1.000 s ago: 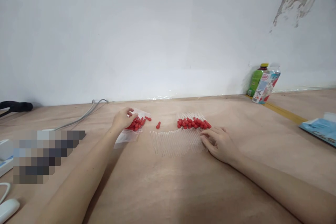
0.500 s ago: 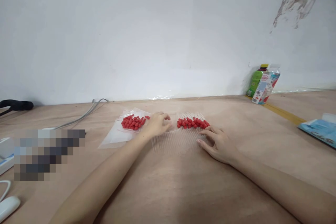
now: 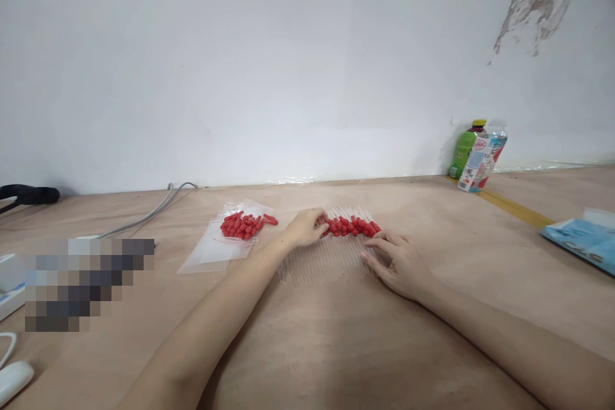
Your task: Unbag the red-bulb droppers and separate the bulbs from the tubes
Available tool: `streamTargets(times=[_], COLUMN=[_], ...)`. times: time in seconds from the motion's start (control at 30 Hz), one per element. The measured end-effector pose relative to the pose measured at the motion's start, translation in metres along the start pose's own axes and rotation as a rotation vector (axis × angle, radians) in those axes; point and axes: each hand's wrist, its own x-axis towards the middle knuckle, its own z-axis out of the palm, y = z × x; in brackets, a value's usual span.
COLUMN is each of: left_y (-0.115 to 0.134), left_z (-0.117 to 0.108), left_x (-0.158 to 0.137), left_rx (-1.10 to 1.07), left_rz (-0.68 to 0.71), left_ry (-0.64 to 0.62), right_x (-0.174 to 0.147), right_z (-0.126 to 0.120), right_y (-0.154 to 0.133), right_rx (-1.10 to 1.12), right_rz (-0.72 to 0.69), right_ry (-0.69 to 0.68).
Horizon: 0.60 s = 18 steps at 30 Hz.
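A row of thin clear tubes (image 3: 314, 261) lies side by side in the middle of the table. Small red rubber bulbs (image 3: 353, 226) line up across their upper part. At the left end of that row is my left hand (image 3: 307, 226), its thumb and fingers pinched at a red bulb (image 3: 329, 225). Its fingers partly hide that bulb. My right hand (image 3: 396, 262) rests at the right edge of the tubes, thumb and forefinger apart, fingertips touching the tubes. Left of both hands, a heap of loose red bulbs (image 3: 240, 225) lies on a clear plastic bag (image 3: 204, 255).
A green bottle (image 3: 462, 155) and a printed bottle (image 3: 482, 163) stand against the wall at the right. Nearer on that side lies a blue packet (image 3: 583, 242). A grey cable (image 3: 154, 210), a white power strip (image 3: 10, 285) and a blurred-out patch are on the left.
My left hand has moved right, from beside the heap to the left end of the row of red bulbs. My right hand has stayed nearly in place.
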Motion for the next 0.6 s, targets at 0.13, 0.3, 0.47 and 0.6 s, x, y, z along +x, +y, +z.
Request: streamTargets(times=[0.13,0.3,0.47,0.6], left_y=[0.002,0.002,-0.003,-0.005], left_z=[0.004,-0.009,-0.028,-0.03], left_x=[-0.005,-0.037,-0.087,-0.109], left_rx=[-0.03,-0.087,-0.1,-0.011], left_rz=[-0.149,-0.231,-0.066,0.109], left_ry=[0.206,0.345,0.282,0.192], right_x=[0.0,-0.002,0.002,0.014], right_z=[0.0,-0.002,-0.003,0.006], right_y=[0.0,0.001,-0.006,-0.024], right_rx=[-0.002,0.018,0.003,-0.013], right_rz=[-0.009,-0.027,-0.093,-0.206], right_ry=[0.028,0.102,0.121,0.135])
